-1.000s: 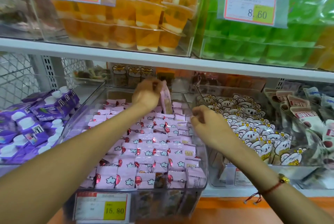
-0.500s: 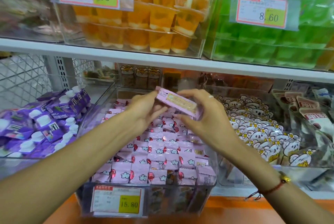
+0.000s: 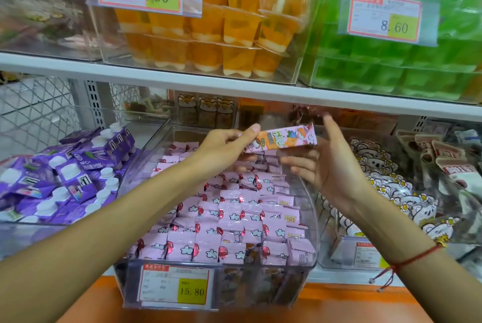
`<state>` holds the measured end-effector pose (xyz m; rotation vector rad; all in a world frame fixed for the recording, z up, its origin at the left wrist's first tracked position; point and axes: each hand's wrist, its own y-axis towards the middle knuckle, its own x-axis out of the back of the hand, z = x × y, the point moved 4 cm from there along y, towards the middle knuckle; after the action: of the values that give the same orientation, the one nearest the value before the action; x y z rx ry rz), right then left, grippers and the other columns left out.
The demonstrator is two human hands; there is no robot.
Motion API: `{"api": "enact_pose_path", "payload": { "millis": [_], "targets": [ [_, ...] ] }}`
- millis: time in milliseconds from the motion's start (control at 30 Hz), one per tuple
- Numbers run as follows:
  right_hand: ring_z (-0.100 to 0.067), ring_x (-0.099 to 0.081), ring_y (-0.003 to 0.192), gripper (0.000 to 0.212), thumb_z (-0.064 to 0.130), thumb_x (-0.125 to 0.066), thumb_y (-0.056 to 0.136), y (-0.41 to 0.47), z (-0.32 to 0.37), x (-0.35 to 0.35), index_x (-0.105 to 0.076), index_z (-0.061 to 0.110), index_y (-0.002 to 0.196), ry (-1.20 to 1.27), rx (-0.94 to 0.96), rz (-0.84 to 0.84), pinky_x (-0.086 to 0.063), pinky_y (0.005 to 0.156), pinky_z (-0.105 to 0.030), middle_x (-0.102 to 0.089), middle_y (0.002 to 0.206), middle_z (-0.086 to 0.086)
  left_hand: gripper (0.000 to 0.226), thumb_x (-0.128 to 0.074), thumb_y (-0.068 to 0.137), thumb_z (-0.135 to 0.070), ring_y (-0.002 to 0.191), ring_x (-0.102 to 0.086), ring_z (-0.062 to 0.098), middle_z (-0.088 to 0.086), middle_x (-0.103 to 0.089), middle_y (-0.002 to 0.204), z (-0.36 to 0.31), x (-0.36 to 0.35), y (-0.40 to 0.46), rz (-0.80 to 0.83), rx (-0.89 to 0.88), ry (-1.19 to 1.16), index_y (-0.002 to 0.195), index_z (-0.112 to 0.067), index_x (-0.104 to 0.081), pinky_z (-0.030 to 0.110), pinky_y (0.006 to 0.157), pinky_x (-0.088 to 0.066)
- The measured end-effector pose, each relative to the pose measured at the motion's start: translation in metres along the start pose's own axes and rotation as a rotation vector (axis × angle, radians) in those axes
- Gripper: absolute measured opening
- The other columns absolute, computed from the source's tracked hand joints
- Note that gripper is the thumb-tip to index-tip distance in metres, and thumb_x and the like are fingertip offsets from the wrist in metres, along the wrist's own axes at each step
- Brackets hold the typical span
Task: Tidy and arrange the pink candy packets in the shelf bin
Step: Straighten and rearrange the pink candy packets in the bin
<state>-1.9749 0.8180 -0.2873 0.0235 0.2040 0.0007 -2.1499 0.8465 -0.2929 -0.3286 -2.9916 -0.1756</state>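
left hand point(image 3: 224, 145) pinches the left end of a pink candy packet point(image 3: 283, 140) | packet held above the clear shelf bin point(image 3: 310, 208), long axis left-right | right hand point(image 3: 331, 166) fingers straight, released, just beside its right end | packed rows below

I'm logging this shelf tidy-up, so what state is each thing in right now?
Pink packet: lifted above the bin, printed face toward the camera.
Left hand: pinches the packet's left end.
Right hand: fingers straight, at the packet's right end.
Shelf bin: open-topped, nearly full of pink packets lying in rows.
Orange jelly cups: sealed, stacked.
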Motion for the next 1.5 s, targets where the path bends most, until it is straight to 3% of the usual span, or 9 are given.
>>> {"api": "enact_pose_path", "payload": {
  "millis": [167, 267, 333, 400, 533, 733, 1200, 1333, 1500],
  "targets": [
    [-0.017, -0.071, 0.081, 0.021, 0.028, -0.057, 0.092, 0.001, 0.002, -0.002, -0.062, 0.01, 0.103, -0.153, 0.18, -0.045, -0.054, 0.063, -0.019, -0.073, 0.097, -0.01, 0.048, -0.05, 0.09, -0.051, 0.069, -0.069, 0.007, 0.005, -0.073, 0.088, 0.005, -0.009, 0.004, -0.017, 0.011, 0.016, 0.097, -0.008, -0.071, 0.02, 0.056, -0.053],
    [-0.025, -0.066, 0.1, 0.032, 0.017, -0.067, 0.086, 0.01, 0.003, 0.01, -0.055, 0.004, 0.112, -0.29, 0.276, -0.273, -0.052, 0.091, -0.036, -0.066, 0.11, -0.015, 0.06, -0.029, 0.096, -0.054, 0.065, -0.055, 0.015, -0.001, -0.058, 0.068, 0.007, -0.003, 0.022, -0.073, -0.047, 0.373, 0.082, -0.009, -0.065, 0.03, 0.067, -0.045],
    [-0.027, -0.06, 0.107, 0.045, 0.023, -0.071, 0.082, 0.019, 0.004, 0.019, -0.05, 0.003, 0.117, -0.413, 0.274, -0.42, -0.047, 0.096, -0.041, -0.061, 0.115, -0.014, 0.047, -0.027, 0.101, -0.042, 0.068, -0.053, 0.015, -0.002, -0.055, 0.075, 0.014, 0.001, 0.036, -0.017, -0.114, 0.635, 0.111, -0.012, -0.063, 0.034, 0.074, -0.048],
    [-0.024, -0.059, 0.09, 0.041, 0.027, -0.072, 0.082, 0.029, 0.003, 0.021, -0.054, 0.003, 0.11, -0.562, 0.258, -0.48, -0.047, 0.078, -0.034, -0.063, 0.106, -0.014, 0.033, -0.032, 0.102, -0.03, 0.08, -0.057, 0.014, 0.004, -0.06, 0.103, 0.026, -0.001, 0.047, 0.131, -0.166, 0.855, 0.128, -0.021, -0.052, 0.034, 0.076, -0.05],
    [-0.01, -0.052, 0.063, 0.018, 0.019, -0.072, 0.082, 0.047, 0.003, 0.011, -0.055, 0.016, 0.085, -0.82, 0.432, -0.381, -0.047, 0.063, -0.026, -0.055, 0.073, 0.007, 0.04, -0.027, 0.101, -0.034, 0.133, -0.033, 0.022, 0.001, -0.037, 0.147, 0.04, 0.001, 0.061, 0.257, -0.247, 1.211, 0.138, -0.028, -0.042, 0.047, 0.11, -0.03],
    [-0.012, -0.055, 0.068, 0.034, 0.015, -0.074, 0.08, 0.066, 0.014, -0.008, -0.043, 0.019, 0.094, -1.207, 0.585, 0.013, -0.037, 0.057, -0.016, -0.055, 0.083, 0.004, 0.045, -0.022, 0.099, -0.043, 0.125, -0.04, 0.021, -0.001, -0.046, 0.137, 0.038, 0.011, 0.065, 0.262, -0.358, 1.479, 0.126, -0.027, -0.055, 0.041, 0.102, -0.038],
    [-0.028, -0.061, 0.099, 0.033, 0.023, -0.038, 0.095, 0.083, -0.029, -0.034, -0.064, 0.009, 0.11, -1.805, 0.178, 0.423, -0.05, 0.087, -0.039, -0.066, 0.108, -0.011, 0.037, -0.036, 0.098, -0.021, 0.126, -0.037, 0.02, 0.0, -0.044, 0.14, 0.03, 0.028, 0.065, 0.113, -0.317, 1.231, 0.134, -0.024, -0.045, 0.042, 0.101, -0.039],
    [-0.025, -0.062, 0.082, 0.023, 0.009, -0.042, 0.088, 0.059, -0.019, -0.028, -0.063, 0.016, 0.094, -1.721, 0.459, 0.177, -0.045, 0.065, -0.029, -0.062, 0.087, -0.003, 0.046, -0.033, 0.101, -0.023, 0.136, -0.027, 0.024, 0.0, -0.032, 0.15, 0.039, 0.014, 0.078, 0.195, -0.212, 1.15, 0.145, -0.032, -0.03, 0.044, 0.109, -0.031],
    [-0.017, -0.051, 0.083, 0.038, 0.005, -0.049, 0.09, 0.036, -0.012, -0.003, -0.057, 0.013, 0.126, -1.311, 0.423, -0.085, -0.04, 0.069, -0.021, -0.058, 0.094, -0.007, 0.039, -0.033, 0.1, -0.029, 0.133, -0.032, 0.021, -0.005, -0.036, 0.149, 0.043, 0.012, 0.082, 0.215, -0.249, 1.252, 0.138, -0.035, -0.042, 0.043, 0.106, -0.034]
  ]
}}
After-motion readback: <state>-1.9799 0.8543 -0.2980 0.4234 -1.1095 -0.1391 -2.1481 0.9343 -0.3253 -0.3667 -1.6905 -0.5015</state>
